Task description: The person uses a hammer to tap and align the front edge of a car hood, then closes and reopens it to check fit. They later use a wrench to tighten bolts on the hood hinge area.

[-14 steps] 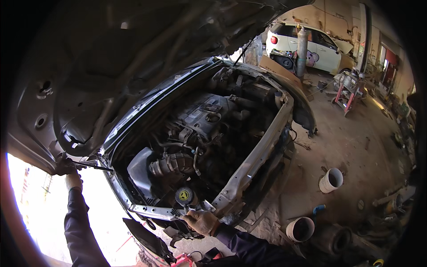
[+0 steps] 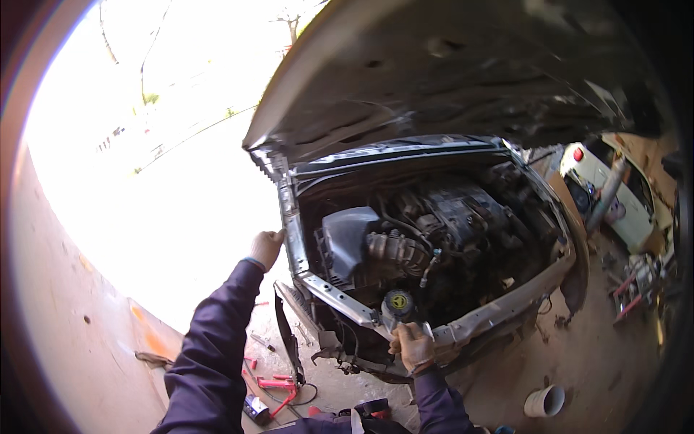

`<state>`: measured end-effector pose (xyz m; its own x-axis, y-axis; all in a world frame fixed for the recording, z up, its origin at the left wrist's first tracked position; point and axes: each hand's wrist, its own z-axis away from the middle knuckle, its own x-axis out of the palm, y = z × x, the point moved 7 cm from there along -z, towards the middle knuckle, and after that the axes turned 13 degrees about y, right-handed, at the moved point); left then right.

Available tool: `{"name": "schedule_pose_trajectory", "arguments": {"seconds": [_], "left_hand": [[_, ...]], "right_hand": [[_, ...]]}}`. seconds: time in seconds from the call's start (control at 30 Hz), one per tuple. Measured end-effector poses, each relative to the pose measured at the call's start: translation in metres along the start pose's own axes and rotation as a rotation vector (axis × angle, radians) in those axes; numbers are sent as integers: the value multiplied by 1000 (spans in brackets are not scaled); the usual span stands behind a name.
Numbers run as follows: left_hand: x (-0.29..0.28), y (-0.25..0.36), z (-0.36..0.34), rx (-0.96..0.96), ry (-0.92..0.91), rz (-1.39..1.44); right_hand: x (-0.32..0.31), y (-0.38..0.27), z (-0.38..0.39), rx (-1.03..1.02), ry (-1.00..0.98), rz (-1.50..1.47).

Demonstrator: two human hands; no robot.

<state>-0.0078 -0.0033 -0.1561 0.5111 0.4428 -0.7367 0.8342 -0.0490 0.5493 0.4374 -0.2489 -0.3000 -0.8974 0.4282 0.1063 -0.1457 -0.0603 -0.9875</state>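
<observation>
Fingers of your right grip (image 2: 413, 349), in a pale work glove, curl at the near edge of the engine bay, by the metal front rail (image 2: 499, 311); whether they are clamped on something there cannot be told. Just beyond them, a little to the left, sits a round black cap (image 2: 398, 301) with a yellow emblem. Your left grip (image 2: 267, 248), gloved too, is bent at the outer edge of the side rail (image 2: 295, 239), on the bay's left; whether it is clamped on that edge cannot be told either. Farther in, you face a dark grey plastic housing (image 2: 347, 230) on the left, a ribbed hose (image 2: 397, 249) right of it, and the engine cover (image 2: 466, 210) beyond. Above hangs the raised hood (image 2: 448, 87). Red equipment (image 2: 283, 385) lies on the near floor to your left; a white bucket (image 2: 542, 402) lies near right. Far right stands a white car (image 2: 630, 217), behind a grey cylinder (image 2: 609, 194).
</observation>
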Motion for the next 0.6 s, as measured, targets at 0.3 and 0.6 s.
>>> {"name": "schedule_pose_trajectory", "arguments": {"seconds": [0.3,0.6], "left_hand": [[-17,-213,308,-559,-219,-11],[-24,-424,693,-985,-749,-209]], "right_hand": [[-11,3,-18,122,254,35],[131,-12,15,-74,82,160]]}}
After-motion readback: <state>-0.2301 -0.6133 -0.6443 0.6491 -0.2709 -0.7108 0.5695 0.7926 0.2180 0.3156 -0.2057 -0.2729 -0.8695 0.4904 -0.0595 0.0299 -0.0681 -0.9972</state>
